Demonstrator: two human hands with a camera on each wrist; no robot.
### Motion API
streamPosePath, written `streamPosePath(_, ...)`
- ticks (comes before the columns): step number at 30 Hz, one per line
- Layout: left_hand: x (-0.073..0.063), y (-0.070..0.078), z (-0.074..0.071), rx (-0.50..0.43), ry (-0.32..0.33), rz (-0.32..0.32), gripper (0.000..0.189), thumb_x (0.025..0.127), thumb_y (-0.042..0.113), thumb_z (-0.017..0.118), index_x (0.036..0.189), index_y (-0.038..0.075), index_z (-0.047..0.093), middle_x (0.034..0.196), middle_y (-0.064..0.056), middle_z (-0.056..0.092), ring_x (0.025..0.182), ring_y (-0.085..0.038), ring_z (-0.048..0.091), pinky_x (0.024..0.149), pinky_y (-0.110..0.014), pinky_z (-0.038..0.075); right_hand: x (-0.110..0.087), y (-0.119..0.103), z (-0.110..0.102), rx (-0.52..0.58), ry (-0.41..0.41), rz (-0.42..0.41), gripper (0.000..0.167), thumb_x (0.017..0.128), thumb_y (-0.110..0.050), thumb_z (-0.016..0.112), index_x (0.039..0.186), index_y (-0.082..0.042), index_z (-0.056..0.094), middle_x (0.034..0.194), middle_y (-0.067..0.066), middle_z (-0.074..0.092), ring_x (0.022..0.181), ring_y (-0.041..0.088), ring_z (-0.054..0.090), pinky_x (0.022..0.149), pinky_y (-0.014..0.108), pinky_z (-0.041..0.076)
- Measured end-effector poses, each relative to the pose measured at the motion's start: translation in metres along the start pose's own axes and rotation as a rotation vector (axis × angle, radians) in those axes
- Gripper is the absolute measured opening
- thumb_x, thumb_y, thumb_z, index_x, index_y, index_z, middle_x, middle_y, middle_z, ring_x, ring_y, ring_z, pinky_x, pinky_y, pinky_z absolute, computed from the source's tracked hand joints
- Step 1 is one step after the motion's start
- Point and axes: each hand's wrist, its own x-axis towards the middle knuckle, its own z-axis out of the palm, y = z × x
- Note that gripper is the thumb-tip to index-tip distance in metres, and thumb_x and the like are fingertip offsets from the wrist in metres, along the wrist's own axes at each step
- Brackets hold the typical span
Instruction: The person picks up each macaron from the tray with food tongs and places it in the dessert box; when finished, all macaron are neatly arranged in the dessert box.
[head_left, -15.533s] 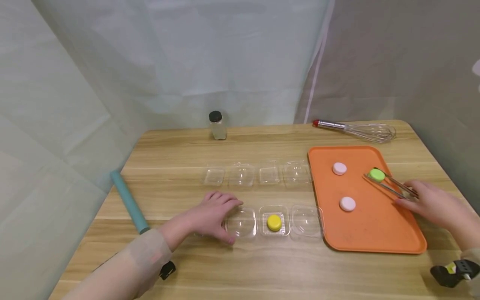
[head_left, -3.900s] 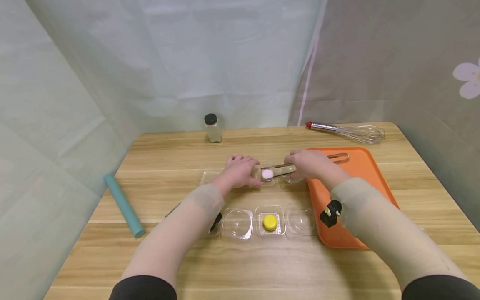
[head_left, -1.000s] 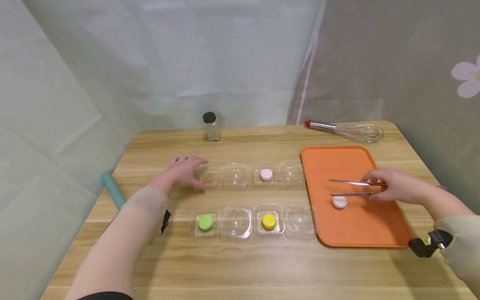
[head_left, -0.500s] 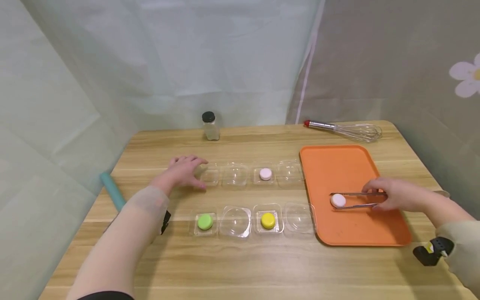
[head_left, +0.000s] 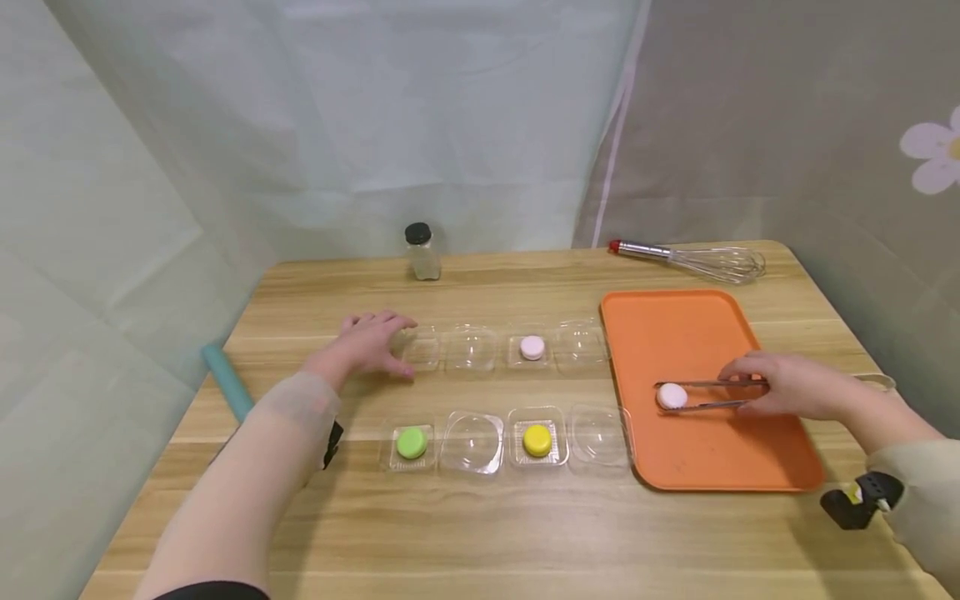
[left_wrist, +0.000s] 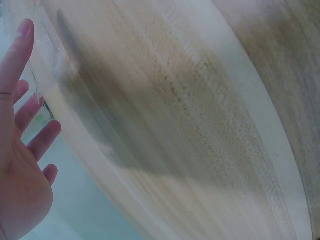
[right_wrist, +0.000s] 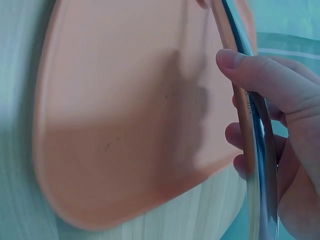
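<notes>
In the head view, my right hand [head_left: 797, 385] grips metal tongs [head_left: 705, 383] over the orange tray [head_left: 675, 325]. Between the tong tips sits a pink macaron [head_left: 672, 397]. The right wrist view shows thumb and fingers pinching the steel tongs [right_wrist: 245, 107]. My left hand [head_left: 365, 343] is spread at the left edge of a clear plastic clamshell box [head_left: 422, 354] in the back row, fingers loosely extended. Another pink macaron [head_left: 532, 347] lies in the back right box. In the front row, one box holds a green macaron [head_left: 412, 442] and another a yellow macaron [head_left: 537, 440].
The clamshells' open lids [head_left: 472, 444] lie beside their bases, and the right-hand lids reach the tray's edge. A jar with a black lid [head_left: 422, 252] and a whisk [head_left: 697, 258] are at the back. A teal rolling pin [head_left: 227, 383] lies left, partly behind the forearm.
The green macaron and one pink macaron have gone from tray to boxes. In the last second, the right hand brought the tongs around the remaining pink macaron; the left hand stayed nearly still.
</notes>
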Motion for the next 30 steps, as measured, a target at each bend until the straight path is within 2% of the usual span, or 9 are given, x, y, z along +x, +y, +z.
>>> streamPosePath(5, -0.001, 0.0, 0.0, -0.006, 0.001, -0.002, 0.09, 0.068, 0.052, 0.078, 0.141, 0.015, 0.04, 0.145, -0.015, 0.035, 0.128, -0.042, 0.031, 0.101, -0.06, 0.013, 0.003, -0.006, -0.003, 0.007, 0.027, 0.005, 0.04, 0.074, -0.035, 0.078, 0.107, -0.015, 0.067, 0.101, -0.005, 0.062, 0.088, 0.016, 0.057, 0.072, 0.036, 0.048)
streamPosePath(14, -0.001, -0.001, 0.003, -0.037, 0.021, 0.002, 0.09, 0.067, 0.052, 0.078, 0.14, 0.014, 0.041, 0.144, -0.016, 0.035, 0.127, -0.043, 0.031, 0.1, -0.06, 0.013, 0.016, -0.024, -0.013, 0.008, 0.064, 0.012, 0.038, 0.075, -0.029, 0.079, 0.108, -0.016, 0.067, 0.104, -0.001, 0.061, 0.083, 0.016, 0.055, 0.067, 0.032, 0.046)
streamPosePath(24, -0.003, -0.001, 0.002, -0.049, 0.011, -0.011, 0.09, 0.068, 0.05, 0.078, 0.141, 0.015, 0.04, 0.145, -0.016, 0.034, 0.129, -0.043, 0.03, 0.101, -0.061, 0.012, 0.048, -0.049, -0.017, -0.04, 0.123, -0.058, 0.036, 0.079, -0.026, 0.075, 0.113, -0.017, 0.066, 0.11, 0.0, 0.062, 0.094, 0.02, 0.058, 0.076, 0.04, 0.047)
streamPosePath(30, -0.006, -0.001, 0.002, -0.056, 0.026, -0.008, 0.091, 0.067, 0.051, 0.078, 0.141, 0.014, 0.04, 0.145, -0.016, 0.034, 0.129, -0.042, 0.03, 0.1, -0.062, 0.013, 0.073, -0.072, -0.015, -0.032, 0.151, -0.094, 0.042, 0.081, -0.028, 0.074, 0.118, -0.013, 0.064, 0.11, 0.002, 0.062, 0.091, 0.022, 0.059, 0.076, 0.041, 0.047)
